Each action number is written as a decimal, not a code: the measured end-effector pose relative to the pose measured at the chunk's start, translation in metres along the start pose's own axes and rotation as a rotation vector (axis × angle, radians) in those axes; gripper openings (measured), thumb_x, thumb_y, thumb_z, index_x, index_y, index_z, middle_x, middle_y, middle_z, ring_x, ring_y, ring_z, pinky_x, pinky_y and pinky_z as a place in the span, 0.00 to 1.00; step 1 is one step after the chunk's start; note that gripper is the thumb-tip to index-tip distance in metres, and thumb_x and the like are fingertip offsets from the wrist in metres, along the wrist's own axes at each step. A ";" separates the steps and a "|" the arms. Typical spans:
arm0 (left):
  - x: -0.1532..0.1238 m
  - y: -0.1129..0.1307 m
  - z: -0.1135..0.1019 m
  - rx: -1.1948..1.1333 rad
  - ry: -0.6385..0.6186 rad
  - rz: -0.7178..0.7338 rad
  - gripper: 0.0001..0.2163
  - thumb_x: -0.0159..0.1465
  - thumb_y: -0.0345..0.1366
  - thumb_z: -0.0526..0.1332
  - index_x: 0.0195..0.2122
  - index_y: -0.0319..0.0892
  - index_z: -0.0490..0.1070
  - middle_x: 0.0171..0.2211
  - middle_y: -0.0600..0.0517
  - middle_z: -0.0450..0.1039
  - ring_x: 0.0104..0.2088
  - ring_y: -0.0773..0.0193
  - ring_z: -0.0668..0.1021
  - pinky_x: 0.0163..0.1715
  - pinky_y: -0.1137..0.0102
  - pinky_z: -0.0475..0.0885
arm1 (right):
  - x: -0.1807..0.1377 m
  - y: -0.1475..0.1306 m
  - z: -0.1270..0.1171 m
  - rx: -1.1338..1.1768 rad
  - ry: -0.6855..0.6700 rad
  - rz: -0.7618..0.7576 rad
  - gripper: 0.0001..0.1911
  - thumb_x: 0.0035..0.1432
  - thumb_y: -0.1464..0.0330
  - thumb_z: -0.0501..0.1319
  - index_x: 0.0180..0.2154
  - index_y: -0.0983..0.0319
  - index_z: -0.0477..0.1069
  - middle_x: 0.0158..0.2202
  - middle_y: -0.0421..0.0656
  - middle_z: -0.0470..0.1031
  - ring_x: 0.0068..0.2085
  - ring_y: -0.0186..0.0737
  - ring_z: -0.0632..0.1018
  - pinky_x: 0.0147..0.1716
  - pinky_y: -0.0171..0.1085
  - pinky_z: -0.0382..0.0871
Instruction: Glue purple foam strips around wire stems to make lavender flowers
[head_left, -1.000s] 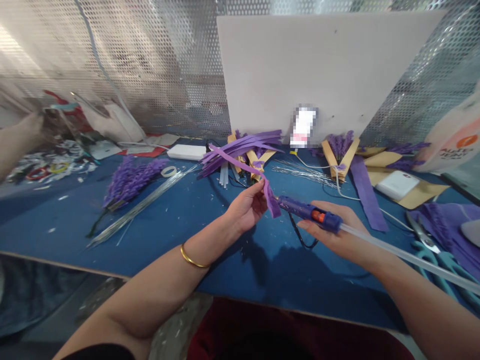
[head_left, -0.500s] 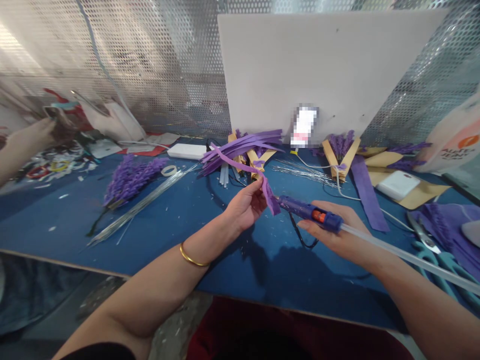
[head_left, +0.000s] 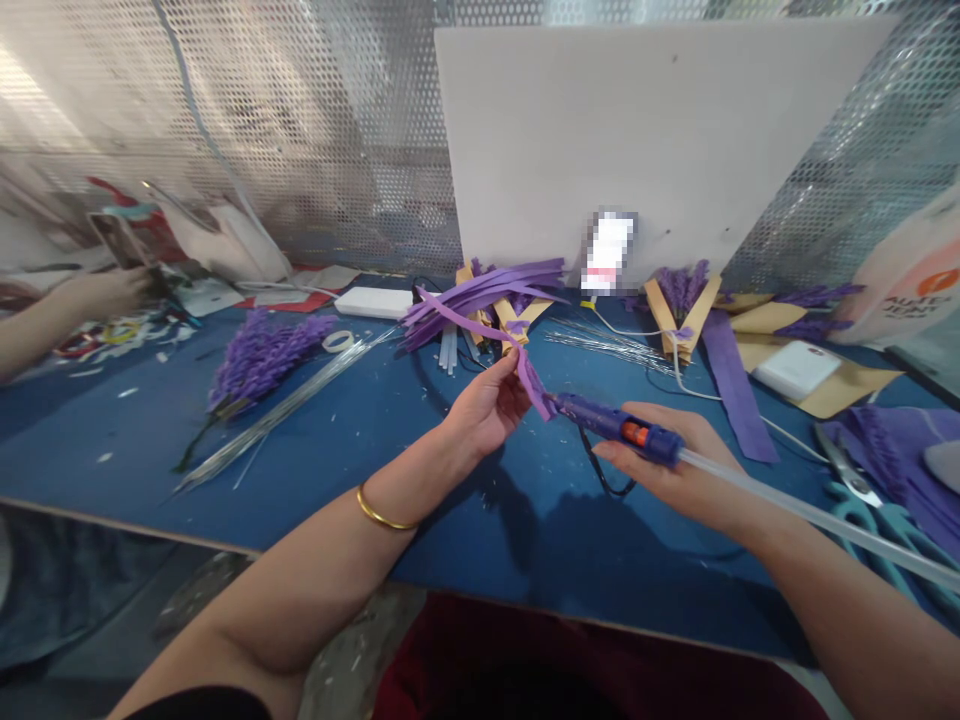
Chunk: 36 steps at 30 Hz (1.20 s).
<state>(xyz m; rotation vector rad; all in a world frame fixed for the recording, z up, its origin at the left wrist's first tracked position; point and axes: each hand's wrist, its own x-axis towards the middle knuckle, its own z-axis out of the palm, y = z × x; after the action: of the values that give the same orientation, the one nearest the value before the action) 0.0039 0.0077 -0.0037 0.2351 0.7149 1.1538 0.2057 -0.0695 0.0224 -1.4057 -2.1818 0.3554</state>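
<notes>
My left hand [head_left: 484, 410] pinches a long purple foam strip [head_left: 480, 328] between thumb and fingers above the blue table [head_left: 360, 430]. The strip arcs up and back toward a pile of purple strips [head_left: 495, 290]. My right hand [head_left: 675, 465] grips a blue glue gun [head_left: 619, 427] with an orange trigger and a clear glue stick [head_left: 810, 515] trailing out the back. The gun's nozzle touches the strip's lower end just right of my left fingers. A gold bangle sits on my left wrist.
A bunch of purple lavender-like stems [head_left: 259, 360] and thin wires [head_left: 285, 405] lie at left. Paper-wrapped purple bundles [head_left: 679, 300], a white box [head_left: 795, 368] and teal scissors [head_left: 877, 510] lie at right. Another person's hand [head_left: 105, 295] holds a phone far left. A white board [head_left: 645, 140] stands behind.
My left hand lifted slightly with the strip, and the glue gun's tip followed to the strip's end. The other person's hand at far left dropped lower toward the table.
</notes>
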 end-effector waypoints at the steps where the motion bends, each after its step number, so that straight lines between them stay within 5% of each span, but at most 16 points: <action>1: -0.001 0.000 0.001 -0.004 0.003 0.004 0.06 0.62 0.31 0.61 0.29 0.37 0.71 0.21 0.54 0.73 0.19 0.73 0.75 0.19 0.79 0.70 | 0.000 0.000 0.000 -0.002 0.002 0.000 0.19 0.56 0.51 0.57 0.26 0.60 0.64 0.21 0.37 0.65 0.23 0.32 0.66 0.23 0.33 0.59; 19: -0.002 0.001 0.004 0.028 0.035 0.026 0.09 0.64 0.33 0.58 0.28 0.37 0.70 0.20 0.55 0.72 0.18 0.74 0.74 0.20 0.79 0.70 | 0.000 -0.002 -0.001 -0.026 -0.054 -0.035 0.19 0.58 0.53 0.57 0.25 0.60 0.61 0.23 0.36 0.63 0.24 0.31 0.66 0.24 0.32 0.56; 30: -0.004 -0.003 0.007 0.026 0.039 -0.022 0.07 0.64 0.31 0.58 0.29 0.36 0.71 0.19 0.56 0.71 0.17 0.75 0.72 0.20 0.79 0.70 | 0.004 0.007 0.006 -0.051 0.191 -0.217 0.17 0.59 0.56 0.58 0.26 0.59 0.57 0.23 0.36 0.60 0.22 0.30 0.63 0.21 0.31 0.56; 36: 0.001 -0.007 0.001 0.057 0.022 -0.026 0.07 0.63 0.32 0.60 0.29 0.36 0.72 0.18 0.56 0.70 0.17 0.75 0.71 0.19 0.80 0.68 | -0.003 0.015 0.005 -0.048 0.427 -0.472 0.18 0.56 0.51 0.58 0.35 0.59 0.64 0.29 0.43 0.70 0.26 0.36 0.72 0.23 0.34 0.65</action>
<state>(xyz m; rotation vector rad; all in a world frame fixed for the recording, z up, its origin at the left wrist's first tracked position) 0.0099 0.0059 -0.0068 0.2603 0.7686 1.1134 0.2151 -0.0653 0.0103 -0.8450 -2.0770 -0.1580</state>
